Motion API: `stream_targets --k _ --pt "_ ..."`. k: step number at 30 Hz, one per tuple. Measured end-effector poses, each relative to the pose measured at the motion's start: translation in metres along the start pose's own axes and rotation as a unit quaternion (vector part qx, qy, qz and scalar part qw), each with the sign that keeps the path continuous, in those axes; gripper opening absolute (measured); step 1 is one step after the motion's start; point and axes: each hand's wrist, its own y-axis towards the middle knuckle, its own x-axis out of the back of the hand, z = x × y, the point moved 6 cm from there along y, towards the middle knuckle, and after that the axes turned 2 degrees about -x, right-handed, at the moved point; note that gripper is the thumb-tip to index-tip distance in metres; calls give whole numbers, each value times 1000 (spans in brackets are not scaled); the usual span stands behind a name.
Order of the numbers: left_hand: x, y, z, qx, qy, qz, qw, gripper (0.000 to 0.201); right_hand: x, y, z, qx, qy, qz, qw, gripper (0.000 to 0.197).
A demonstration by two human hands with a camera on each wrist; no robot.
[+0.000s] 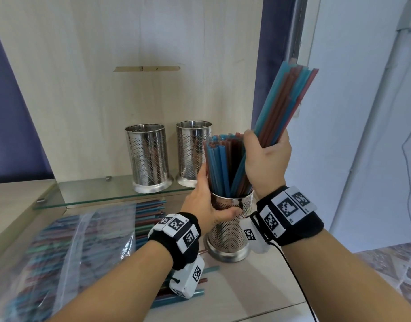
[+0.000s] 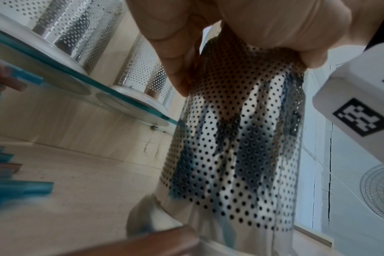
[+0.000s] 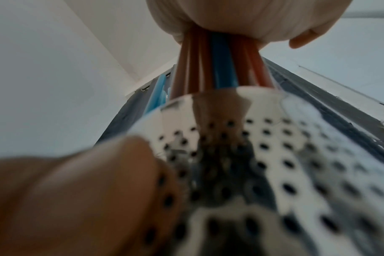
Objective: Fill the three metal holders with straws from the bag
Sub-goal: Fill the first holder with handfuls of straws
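A perforated metal holder [image 1: 227, 231] stands on the wooden counter, part filled with blue and brown straws [image 1: 219, 163]. My left hand [image 1: 208, 203] grips its upper wall [image 2: 237, 138], thumb across the front. My right hand [image 1: 266, 156] grips a bundle of blue and red straws [image 1: 286, 105] that leans up to the right, its lower ends inside the holder [image 3: 274, 155]. Two more metal holders [image 1: 148, 156] [image 1: 191, 152] stand on the glass shelf behind; I see no straws in them. A clear plastic bag of straws [image 1: 60, 252] lies at the left.
The glass shelf [image 1: 90, 194] juts out over the counter at the left of the held holder. Loose straws [image 1: 148, 217] lie by the bag's mouth and under my left wrist. A white wall and the counter's edge are at the right.
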Motion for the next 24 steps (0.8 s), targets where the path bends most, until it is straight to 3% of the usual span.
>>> stream_targets --k 8,12,16,19,24 --pt "-1 -1 -1 4 3 5 1000 128 -7 3 -6 -25 -104 -4 994 19" --pt "0 0 -2 5 -10 14 1000 129 -17 -1 -10 -63 -110 45 991 39" --pt "1 0 -2 13 -14 20 1000 130 -15 -5 -4 15 -145 71 987 41" --pt "1 -1 -2 21 -8 24 999 131 -17 -9 -9 31 -215 83 973 66" --pt "2 0 -4 16 -9 22 1000 130 -15 -15 -2 40 -252 68 965 70"
